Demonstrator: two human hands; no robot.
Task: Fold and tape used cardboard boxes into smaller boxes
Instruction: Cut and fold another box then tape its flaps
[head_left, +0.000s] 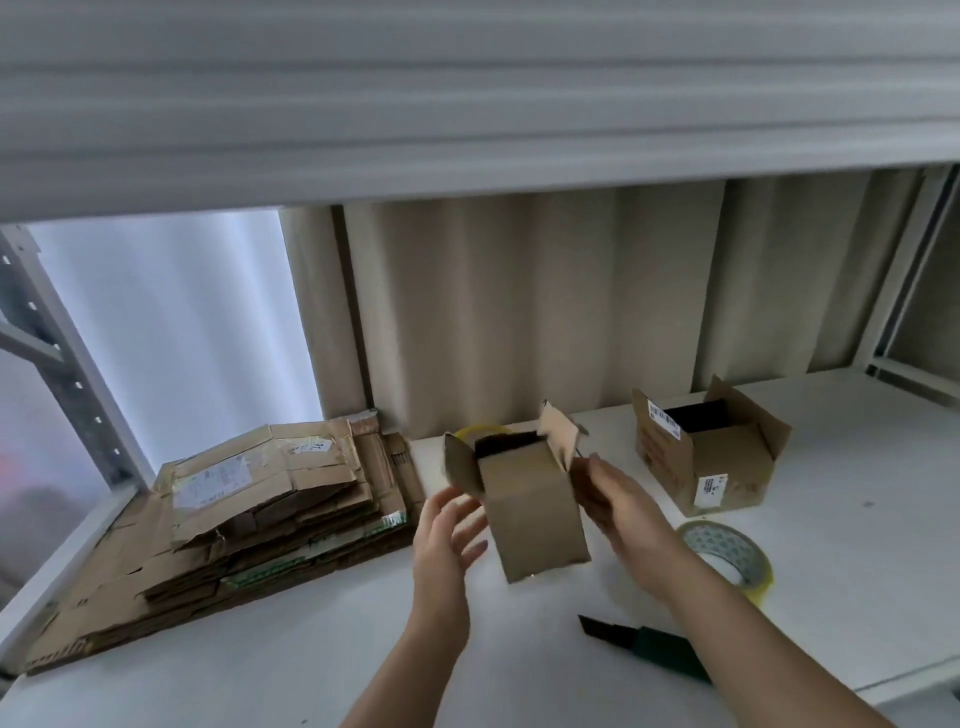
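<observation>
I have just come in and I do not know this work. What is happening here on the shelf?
A person is shaping a small cardboard box, top flaps open. The right hand holds its right side; the left hand is open beside it. A stack of flattened cardboard lies to the left. A second open box, a tape roll and a dark green cutter lie to the right.

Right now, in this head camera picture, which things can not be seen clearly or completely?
- Small cardboard box: its inside is dark; contents unknown.
- Yellow ring behind it: mostly hidden by that box.
- Dark green tool: its far end lies under the right forearm.
- Tape roll: partly covered by the right wrist.
- Labels on the open box: print too small to read.
- Flattened cardboard stack: lower sheets hidden by upper ones.
</observation>
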